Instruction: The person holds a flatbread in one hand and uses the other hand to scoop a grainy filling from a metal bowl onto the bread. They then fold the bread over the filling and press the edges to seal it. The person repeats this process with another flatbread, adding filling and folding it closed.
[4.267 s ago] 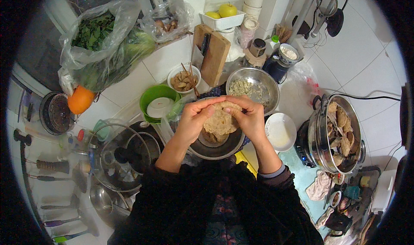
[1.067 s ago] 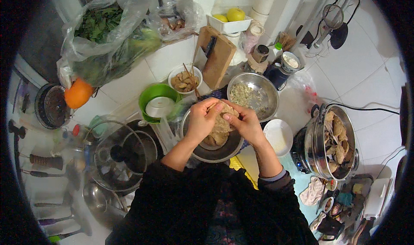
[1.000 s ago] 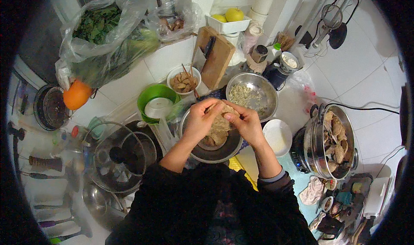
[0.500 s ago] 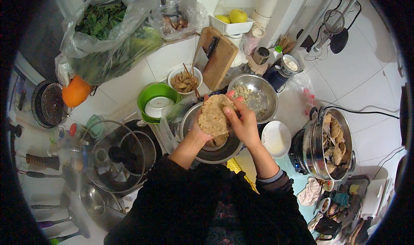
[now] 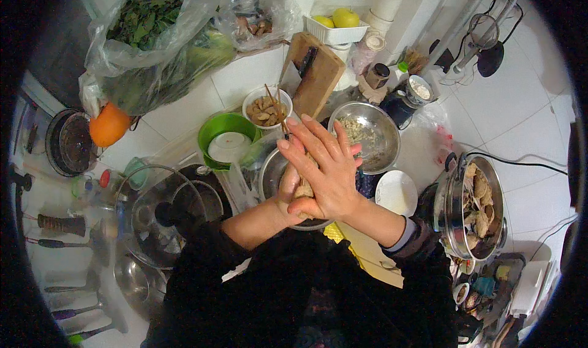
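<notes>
A lump of pale brown, speckled dough (image 5: 304, 187) lies pressed between my two palms, mostly hidden by them. My left hand (image 5: 290, 186) cups it from below and at the left side. Across its top lies my right hand (image 5: 327, 170), palm down, with fingers stretched out and apart and the thumb pointing left. Both hands are above a metal bowl (image 5: 267, 175); its contents are covered by the hands. Behind my right hand, a second metal bowl (image 5: 383, 147) holds pale chopped bits.
At right stands a steamer pot (image 5: 450, 213) with brown pieces; a white bowl (image 5: 397, 193) sits nearer. Left are a green basin (image 5: 205, 137) and a glass lid (image 5: 138, 238). A bowl with chopsticks (image 5: 266, 107) and a cutting board (image 5: 318, 78) are behind.
My right hand has moved from gripping the flattened dough's edge to lying flat over its top. The dough, plainly visible before, is now mostly covered.
</notes>
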`<action>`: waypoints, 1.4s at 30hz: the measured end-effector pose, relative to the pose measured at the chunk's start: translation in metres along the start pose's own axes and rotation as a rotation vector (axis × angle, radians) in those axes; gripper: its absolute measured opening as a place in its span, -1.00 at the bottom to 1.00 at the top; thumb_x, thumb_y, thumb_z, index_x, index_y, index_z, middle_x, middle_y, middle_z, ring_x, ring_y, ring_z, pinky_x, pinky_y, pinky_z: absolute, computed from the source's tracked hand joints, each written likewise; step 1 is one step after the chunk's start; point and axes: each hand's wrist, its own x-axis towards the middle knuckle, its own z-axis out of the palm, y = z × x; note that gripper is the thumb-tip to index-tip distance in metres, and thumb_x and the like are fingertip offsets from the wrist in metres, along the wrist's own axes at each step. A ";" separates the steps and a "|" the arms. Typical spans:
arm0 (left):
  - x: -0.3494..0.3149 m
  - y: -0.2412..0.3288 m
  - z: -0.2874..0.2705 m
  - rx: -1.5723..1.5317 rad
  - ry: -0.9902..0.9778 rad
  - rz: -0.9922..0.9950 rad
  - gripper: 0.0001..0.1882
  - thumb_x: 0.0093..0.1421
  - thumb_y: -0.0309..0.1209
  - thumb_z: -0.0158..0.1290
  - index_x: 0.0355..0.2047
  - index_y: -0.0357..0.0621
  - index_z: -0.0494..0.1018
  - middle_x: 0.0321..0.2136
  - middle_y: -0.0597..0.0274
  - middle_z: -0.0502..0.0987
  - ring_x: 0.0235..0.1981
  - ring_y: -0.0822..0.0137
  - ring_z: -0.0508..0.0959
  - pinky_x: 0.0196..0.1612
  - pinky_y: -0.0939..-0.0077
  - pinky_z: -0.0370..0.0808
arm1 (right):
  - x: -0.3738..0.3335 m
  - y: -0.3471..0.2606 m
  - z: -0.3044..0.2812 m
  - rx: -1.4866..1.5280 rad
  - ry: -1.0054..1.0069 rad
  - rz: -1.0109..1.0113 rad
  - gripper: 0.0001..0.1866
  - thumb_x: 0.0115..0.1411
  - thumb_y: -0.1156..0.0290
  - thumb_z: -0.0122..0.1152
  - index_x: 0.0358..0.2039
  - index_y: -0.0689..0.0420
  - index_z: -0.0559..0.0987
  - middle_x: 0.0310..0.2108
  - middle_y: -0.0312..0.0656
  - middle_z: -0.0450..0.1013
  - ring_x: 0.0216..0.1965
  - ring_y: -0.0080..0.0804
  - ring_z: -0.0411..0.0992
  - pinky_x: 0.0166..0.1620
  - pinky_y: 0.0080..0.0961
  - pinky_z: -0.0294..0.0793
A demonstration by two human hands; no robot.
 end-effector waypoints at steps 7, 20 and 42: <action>0.004 0.004 0.007 0.187 0.002 0.015 -0.05 0.02 0.39 -0.64 0.25 -0.04 -0.26 0.24 0.07 -0.14 0.25 0.06 -0.08 0.24 0.09 -0.13 | 0.000 0.005 -0.006 0.066 0.210 -0.140 -0.16 -0.01 -0.42 -0.45 0.06 -0.07 0.34 0.13 -0.09 0.16 0.14 -0.05 0.12 0.12 0.09 -0.17; 0.014 0.014 0.004 0.197 0.026 0.014 -0.09 0.06 0.36 -0.62 0.24 -0.03 -0.21 0.23 0.13 -0.08 0.23 0.14 -0.02 0.22 0.20 -0.04 | 0.000 0.025 -0.006 0.180 0.056 0.035 -0.32 -0.06 -0.15 0.10 -0.02 0.06 0.44 0.11 -0.03 0.20 0.18 0.01 0.07 0.17 0.04 -0.22; 0.015 0.043 -0.001 0.415 0.217 -0.295 -0.06 0.05 0.36 -0.61 0.23 -0.11 -0.14 0.18 0.19 0.04 0.16 0.38 0.12 0.14 0.48 0.14 | 0.008 0.029 -0.032 0.242 -0.093 0.161 -0.26 -0.29 0.00 0.33 -0.06 0.07 0.43 0.05 -0.15 0.28 0.12 -0.16 0.18 0.08 0.10 -0.02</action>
